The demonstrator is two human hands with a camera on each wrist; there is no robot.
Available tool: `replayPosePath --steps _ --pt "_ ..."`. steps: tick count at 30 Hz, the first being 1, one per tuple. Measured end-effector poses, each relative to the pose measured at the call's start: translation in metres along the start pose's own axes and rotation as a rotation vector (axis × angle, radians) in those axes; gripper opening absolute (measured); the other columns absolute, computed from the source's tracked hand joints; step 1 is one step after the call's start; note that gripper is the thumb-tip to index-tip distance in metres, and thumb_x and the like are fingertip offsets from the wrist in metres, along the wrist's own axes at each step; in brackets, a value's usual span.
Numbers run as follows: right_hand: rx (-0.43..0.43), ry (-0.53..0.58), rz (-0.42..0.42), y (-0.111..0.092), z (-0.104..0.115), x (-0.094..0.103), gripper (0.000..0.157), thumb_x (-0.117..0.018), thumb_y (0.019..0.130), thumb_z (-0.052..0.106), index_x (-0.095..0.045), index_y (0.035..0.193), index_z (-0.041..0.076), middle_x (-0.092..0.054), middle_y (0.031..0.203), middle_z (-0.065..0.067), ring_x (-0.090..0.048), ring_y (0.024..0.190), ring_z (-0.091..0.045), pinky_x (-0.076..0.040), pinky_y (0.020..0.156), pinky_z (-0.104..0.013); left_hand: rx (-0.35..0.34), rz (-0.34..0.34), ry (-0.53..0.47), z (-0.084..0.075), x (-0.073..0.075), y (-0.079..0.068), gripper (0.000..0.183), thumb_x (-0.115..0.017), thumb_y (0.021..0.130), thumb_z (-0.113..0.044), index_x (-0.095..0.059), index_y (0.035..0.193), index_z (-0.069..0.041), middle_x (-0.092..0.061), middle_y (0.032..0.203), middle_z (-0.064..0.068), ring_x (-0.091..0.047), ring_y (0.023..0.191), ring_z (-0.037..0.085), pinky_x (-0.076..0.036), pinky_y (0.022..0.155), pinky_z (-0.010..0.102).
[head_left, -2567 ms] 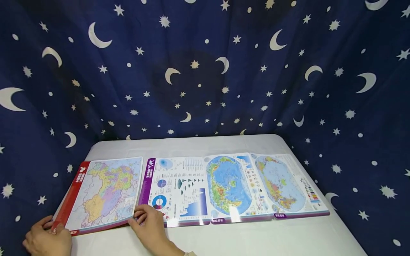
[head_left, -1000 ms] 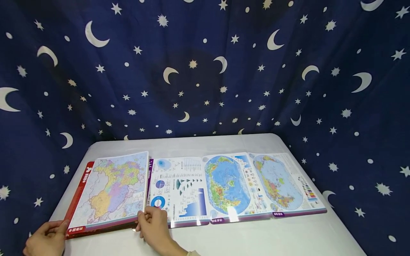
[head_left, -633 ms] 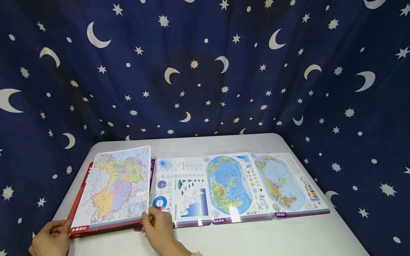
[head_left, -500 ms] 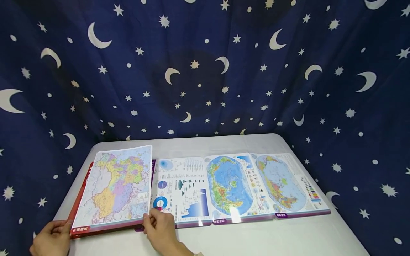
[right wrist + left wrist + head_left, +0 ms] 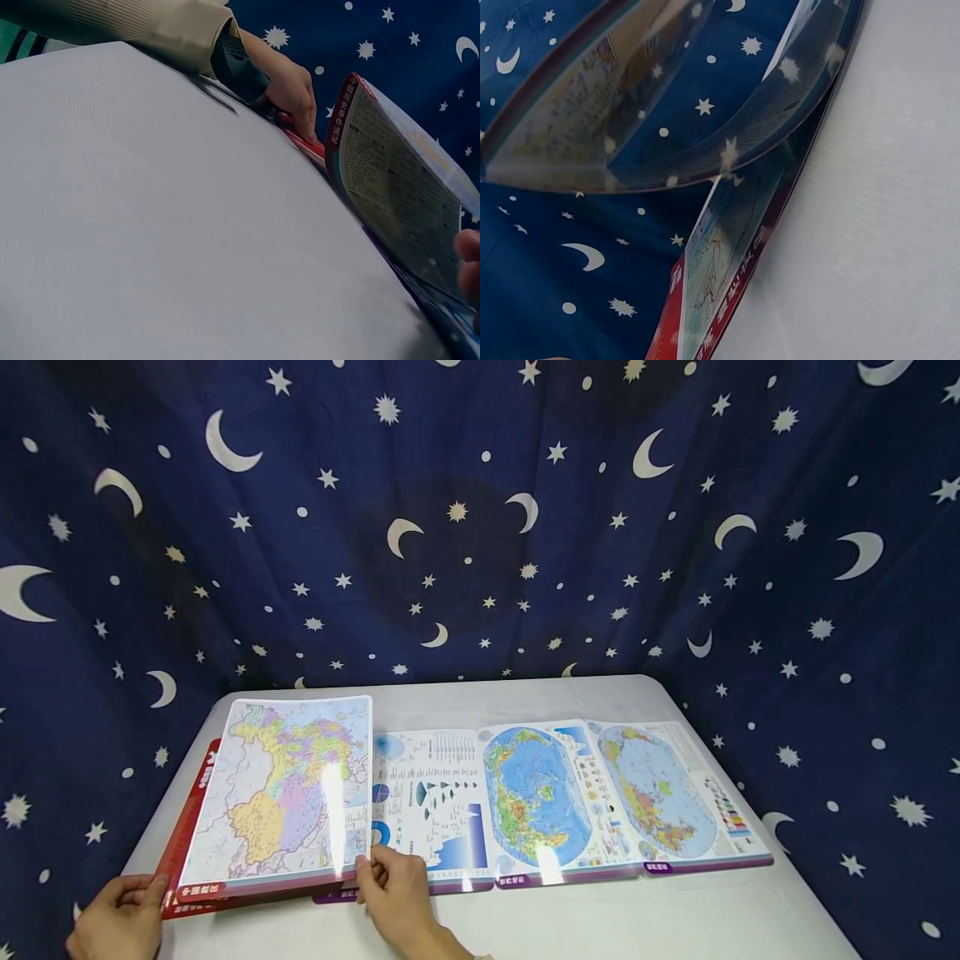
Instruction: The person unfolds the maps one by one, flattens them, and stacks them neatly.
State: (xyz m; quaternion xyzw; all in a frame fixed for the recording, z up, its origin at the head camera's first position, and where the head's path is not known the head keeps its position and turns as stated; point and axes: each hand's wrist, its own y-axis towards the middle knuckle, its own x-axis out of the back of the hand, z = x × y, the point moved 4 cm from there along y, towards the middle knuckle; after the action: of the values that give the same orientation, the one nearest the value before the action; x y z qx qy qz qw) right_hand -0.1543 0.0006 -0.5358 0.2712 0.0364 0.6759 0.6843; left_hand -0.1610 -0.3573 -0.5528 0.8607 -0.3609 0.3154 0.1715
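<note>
A red-bordered folding map (image 5: 288, 793) with a colourful political map on its top panel lies at the left of the table. My left hand (image 5: 120, 917) pinches its lower left corner by the red margin (image 5: 182, 835). At the lower right corner, my right hand (image 5: 401, 889) holds the top panel between thumb and fingers. That panel is lifted and bowed, overlapping the purple-edged map (image 5: 457, 810). From the right wrist view, the raised panel's underside (image 5: 397, 172) shows dense text, and the left hand (image 5: 292, 90) is at the far end. In the left wrist view the panels arch apart.
The purple-edged map lies unfolded to the right, with a chart panel, a blue-green world map panel (image 5: 536, 793) and a pale world map panel (image 5: 660, 789). The white table (image 5: 570, 918) is bordered by a dark blue curtain (image 5: 480, 527) with moons and stars.
The right hand has moved right, drawing the top panel up and rightward over the purple-edged map. More of the red margin beneath shows at left. The left hand moved slightly from edge to corner, then stayed.
</note>
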Motion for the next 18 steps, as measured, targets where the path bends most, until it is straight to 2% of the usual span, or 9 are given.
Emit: replayPosePath --steps 2,7,12,15,18 --pt "0.025 -0.001 -0.016 0.000 0.000 0.003 0.034 -0.066 0.102 0.009 -0.059 0.069 0.016 -0.066 0.054 0.007 -0.045 0.044 0.017 -0.036 0.038 -0.011 -0.005 -0.008 0.002 0.000 0.000 0.000 0.030 -0.074 0.096 -0.026 -0.070 0.108 0.001 -0.034 0.054 -0.036 -0.035 0.065 -0.003 -0.027 0.080 0.042" --pt "0.052 0.027 -0.033 -0.001 0.000 0.007 0.031 -0.065 0.102 0.007 -0.062 0.071 0.014 -0.067 0.055 0.004 -0.049 0.045 0.016 -0.039 0.038 -0.011 0.006 0.008 0.021 0.000 -0.002 0.002 0.032 -0.073 0.097 -0.028 -0.070 0.109 0.001 -0.041 0.056 -0.028 -0.042 0.069 0.009 -0.027 0.079 0.043" --pt "-0.026 0.070 -0.026 -0.002 -0.003 0.014 0.027 -0.067 0.101 0.008 -0.066 0.074 0.013 -0.069 0.057 0.002 -0.054 0.046 0.012 -0.040 0.039 -0.012 0.000 0.009 0.038 0.001 -0.001 0.001 0.033 -0.072 0.098 -0.029 -0.070 0.110 0.001 -0.043 0.057 -0.025 -0.040 0.063 0.004 -0.028 0.075 0.042" --pt "-0.087 0.096 -0.025 -0.002 -0.005 0.020 0.027 -0.068 0.101 0.009 -0.066 0.074 0.013 -0.069 0.058 -0.001 -0.057 0.046 0.008 -0.040 0.039 -0.012 0.003 0.017 0.047 0.000 -0.002 0.002 0.034 -0.072 0.098 -0.030 -0.070 0.110 0.001 -0.045 0.057 -0.023 -0.044 0.065 0.010 -0.028 0.075 0.042" --pt "-0.112 0.106 -0.035 -0.001 -0.006 0.027 0.028 -0.068 0.101 0.010 -0.066 0.074 0.014 -0.069 0.057 -0.003 -0.056 0.046 0.006 -0.039 0.039 -0.012 0.001 0.020 0.061 0.000 -0.001 0.003 0.034 -0.071 0.098 -0.031 -0.070 0.109 0.001 -0.046 0.057 -0.021 -0.047 0.067 0.017 -0.029 0.074 0.042"
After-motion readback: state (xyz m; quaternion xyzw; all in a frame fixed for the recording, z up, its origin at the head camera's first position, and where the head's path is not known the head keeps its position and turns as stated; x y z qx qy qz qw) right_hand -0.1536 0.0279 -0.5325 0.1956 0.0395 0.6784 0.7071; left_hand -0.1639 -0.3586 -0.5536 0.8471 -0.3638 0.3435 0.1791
